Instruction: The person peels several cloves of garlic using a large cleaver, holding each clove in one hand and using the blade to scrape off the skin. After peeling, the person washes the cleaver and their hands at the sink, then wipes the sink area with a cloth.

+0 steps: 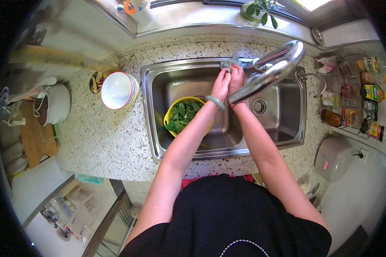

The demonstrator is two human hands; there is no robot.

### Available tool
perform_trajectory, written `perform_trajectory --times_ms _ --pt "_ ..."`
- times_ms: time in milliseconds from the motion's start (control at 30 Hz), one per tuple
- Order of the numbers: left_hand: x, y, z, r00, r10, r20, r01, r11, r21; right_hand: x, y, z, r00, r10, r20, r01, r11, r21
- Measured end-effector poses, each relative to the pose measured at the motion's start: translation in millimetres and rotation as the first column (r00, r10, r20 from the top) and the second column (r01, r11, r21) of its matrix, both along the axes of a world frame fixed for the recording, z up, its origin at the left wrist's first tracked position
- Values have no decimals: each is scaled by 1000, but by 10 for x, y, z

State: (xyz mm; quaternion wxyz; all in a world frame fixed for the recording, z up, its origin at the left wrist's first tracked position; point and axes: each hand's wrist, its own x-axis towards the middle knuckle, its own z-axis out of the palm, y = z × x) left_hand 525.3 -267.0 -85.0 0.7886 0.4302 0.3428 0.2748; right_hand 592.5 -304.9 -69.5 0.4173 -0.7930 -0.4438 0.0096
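Observation:
At the far rim of the steel double sink (pixel 146 107), my hands are close together beside the base of the faucet (pixel 268 70). A crumpled grey-green cloth (pixel 230 63) lies bunched at my fingertips, partly over the rim. My left hand (pixel 221 84), with a pale green bangle at its wrist, is closed on the cloth. Against it, my right hand (pixel 236 78) is closed on the cloth too; some of its fingers are hard to make out. Below my left forearm, a yellow colander (pixel 167 121) with green leaves (pixel 184 115) sits in the left basin, its right part hidden.
The chrome spout arches over the divider, close to my right wrist. Stacked bowls (pixel 116 91) stand left of the sink, near a white pot (pixel 58 104) and a wooden board (pixel 37 137). A wire rack (pixel 345 88) with jars and bottles is on the right.

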Motion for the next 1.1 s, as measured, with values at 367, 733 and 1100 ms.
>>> perform_trajectory --times_ms 367,733,1100 --pt "-536 126 467 966 240 93 -206 937 -283 -485 342 143 993 69 96 -62 995 -74" --pt "-1411 429 576 834 545 86 -502 814 -292 -1400 920 214 923 368 114 -354 926 -130" --pt "-1783 582 570 739 663 122 -617 738 -272 -1802 1241 249 811 584 32 -575 806 -140"
